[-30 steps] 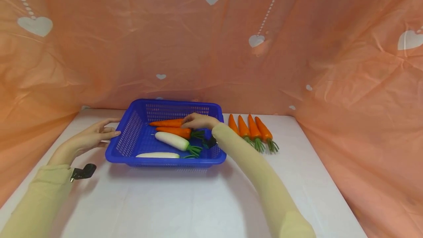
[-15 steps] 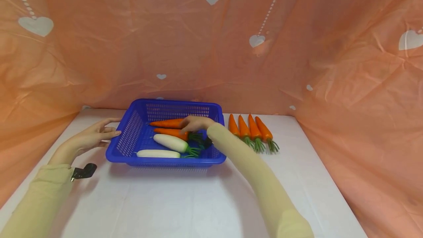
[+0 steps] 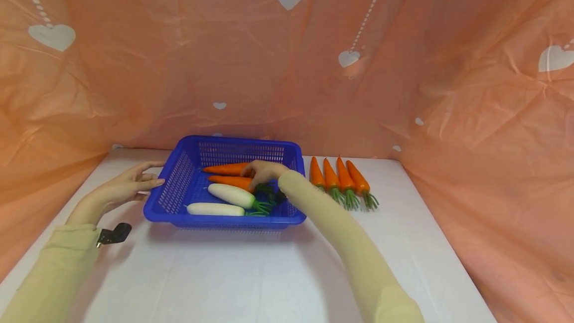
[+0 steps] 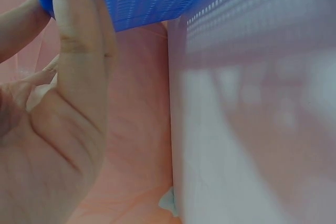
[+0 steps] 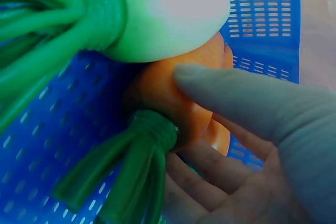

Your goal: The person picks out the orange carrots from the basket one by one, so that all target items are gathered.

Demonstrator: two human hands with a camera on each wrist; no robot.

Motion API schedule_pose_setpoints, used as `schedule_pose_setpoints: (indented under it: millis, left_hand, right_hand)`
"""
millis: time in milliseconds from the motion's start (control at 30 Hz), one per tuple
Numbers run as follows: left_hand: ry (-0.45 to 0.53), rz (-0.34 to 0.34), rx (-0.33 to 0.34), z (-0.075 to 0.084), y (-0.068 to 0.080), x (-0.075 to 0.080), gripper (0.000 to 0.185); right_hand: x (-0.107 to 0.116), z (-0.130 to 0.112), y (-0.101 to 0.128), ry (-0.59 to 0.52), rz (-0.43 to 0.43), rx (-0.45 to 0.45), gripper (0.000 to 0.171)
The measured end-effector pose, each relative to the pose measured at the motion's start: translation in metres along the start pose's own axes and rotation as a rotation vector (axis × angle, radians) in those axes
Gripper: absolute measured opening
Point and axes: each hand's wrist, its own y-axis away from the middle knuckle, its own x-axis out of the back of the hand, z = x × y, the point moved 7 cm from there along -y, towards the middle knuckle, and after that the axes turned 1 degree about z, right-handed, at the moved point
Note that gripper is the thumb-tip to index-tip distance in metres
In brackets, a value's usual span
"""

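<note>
Inside basket (image 3: pixel 177 183), right grip (image 3: pixel 264 171) clasps carrot (image 3: pixel 230 181).

Head view forward-down; wrist views close against shared basket (image 3: pixel 179 183)

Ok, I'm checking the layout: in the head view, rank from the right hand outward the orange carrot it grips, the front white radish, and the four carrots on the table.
1. Orange carrot, in the right hand, inside the blue basket.
2. Front white radish, by the basket's near wall.
3. Row of four carrots, on the table right of the basket.

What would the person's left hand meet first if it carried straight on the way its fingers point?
The left hand points right at the blue basket; its fingertips seem already against the basket's side wall.
</note>
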Motion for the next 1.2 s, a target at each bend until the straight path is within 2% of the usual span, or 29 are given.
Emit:
schedule_pose_setpoints:
  millis: [200,333,533,667,767,967,1100,1200]
  left_hand:
    - [0.008,-0.007,-0.007,0.001,0.001,0.0,0.066]
    - [0.018,-0.016,-0.023,0.003,0.001,-0.001,0.064]
    - [0.015,-0.015,-0.019,0.005,0.003,-0.002,0.064]
    - [0.018,-0.013,-0.017,0.006,0.004,-0.003,0.064]
    - [0.017,-0.018,-0.02,0.006,0.003,-0.003,0.065]
    - [0.02,-0.016,-0.031,0.005,0.002,-0.001,0.063]
    - [0.012,-0.012,-0.02,0.004,0.002,-0.001,0.064]
    - [0.011,-0.014,-0.014,0.003,0.002,-0.001,0.065]
  right_hand:
    - [0.007,-0.005,0.0,0.155,0.033,0.037,0.051]
    - [0.016,-0.007,0.003,0.168,0.039,0.073,0.05]
    - [0.035,-0.015,0.016,0.007,0.047,0.117,0.047]
    - [0.053,-0.028,0.039,-0.125,0.06,0.196,0.044]
    - [0.068,-0.03,0.06,-0.179,0.086,0.247,0.044]
    - [0.098,-0.015,0.108,-0.255,0.167,0.253,0.045]
    - [0.113,0.005,0.144,-0.346,0.229,0.195,0.045]
    - [0.125,0.031,0.166,-0.408,0.292,0.139,0.047]
